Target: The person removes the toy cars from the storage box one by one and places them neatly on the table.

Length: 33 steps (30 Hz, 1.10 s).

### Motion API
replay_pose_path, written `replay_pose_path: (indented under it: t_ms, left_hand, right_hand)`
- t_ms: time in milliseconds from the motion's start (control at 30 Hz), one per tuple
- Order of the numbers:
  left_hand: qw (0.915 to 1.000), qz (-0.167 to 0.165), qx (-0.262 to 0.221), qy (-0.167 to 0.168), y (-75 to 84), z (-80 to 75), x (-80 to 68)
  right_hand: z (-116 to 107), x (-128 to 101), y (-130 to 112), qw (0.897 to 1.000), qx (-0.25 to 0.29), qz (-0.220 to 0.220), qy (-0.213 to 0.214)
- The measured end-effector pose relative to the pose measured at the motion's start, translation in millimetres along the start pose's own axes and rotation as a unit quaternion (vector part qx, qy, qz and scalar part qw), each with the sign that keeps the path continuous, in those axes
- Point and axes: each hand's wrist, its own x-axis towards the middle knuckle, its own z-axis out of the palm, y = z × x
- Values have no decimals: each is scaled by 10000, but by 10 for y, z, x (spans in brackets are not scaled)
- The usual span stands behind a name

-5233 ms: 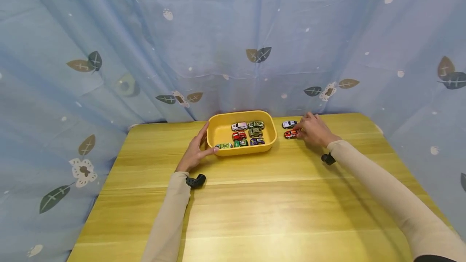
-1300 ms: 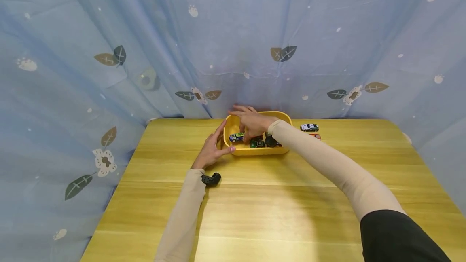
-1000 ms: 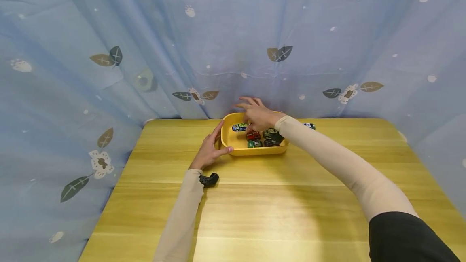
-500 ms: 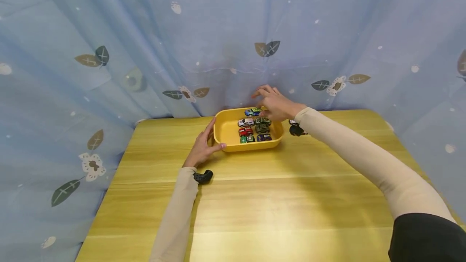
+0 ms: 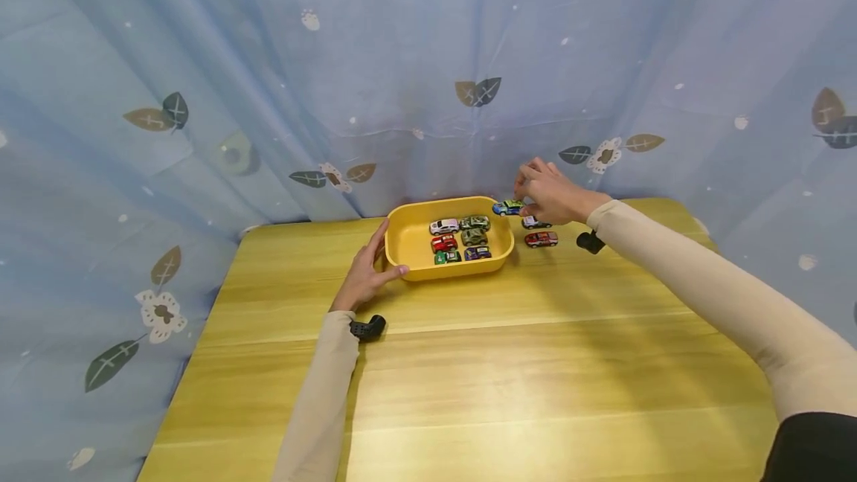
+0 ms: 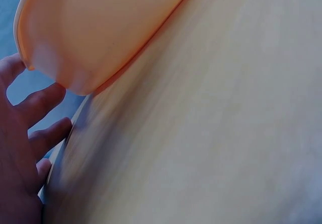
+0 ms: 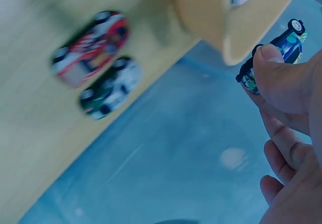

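Observation:
My right hand (image 5: 550,194) pinches a blue-and-green toy car (image 5: 507,207) between thumb and fingers, just off the right end of a yellow tray (image 5: 505,255). In the right wrist view the thumb presses on the side of this car (image 7: 293,48), and its wheels show. My left hand (image 5: 364,274) rests against the tray's left end, thumb at the near rim and fingers along the outer wall. Inside the tray stand several toy cars, among them a white one (image 5: 444,226), a red one (image 5: 444,243) and a green one (image 5: 447,256).
On the wooden table (image 5: 469,378), right of the tray, a red toy car (image 5: 541,239) and a white-and-black one (image 5: 535,222) stand side by side beneath my right hand. A blue patterned curtain (image 5: 402,80) hangs right behind the table's far edge.
The right hand has lifted the blue-and-green car from the tray's left part and carried it over the far side to the right. The left hand has stayed at the tray.

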Motion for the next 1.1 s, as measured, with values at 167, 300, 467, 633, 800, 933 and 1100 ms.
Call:
replay_pose_path:
  t_ms: [167, 300, 467, 633, 800, 933, 1100]
  left_hand:
    - [10000, -5, -73, 19, -18, -28, 2]
    - [10000, -57, -36, 42, 5, -51, 1]
    - [9999, -73, -74, 79, 4, -62, 7]
    - [9999, -112, -92, 86, -6, -45, 1]
    - [9999, -109, -70, 57, 0, -24, -7]
    - [9999, -62, -83, 65, -7, -5, 5]
    - [10000, -31, -41, 34, 0, 19, 23]
  right_hand:
    - [48, -231, 133, 9999, -125, 81, -56]
    - [102, -406, 208, 9996, -179, 155, -123]
    - [253, -598, 273, 9992, -326, 148, -190]
    - [464, -701, 294, 9993, -353, 96, -63]
    - [631, -756, 293, 9994, -346, -3, 79]
    - [715, -786, 276, 9992, -364, -36, 182]
    - [765, -809, 267, 9986, -455, -86, 272]
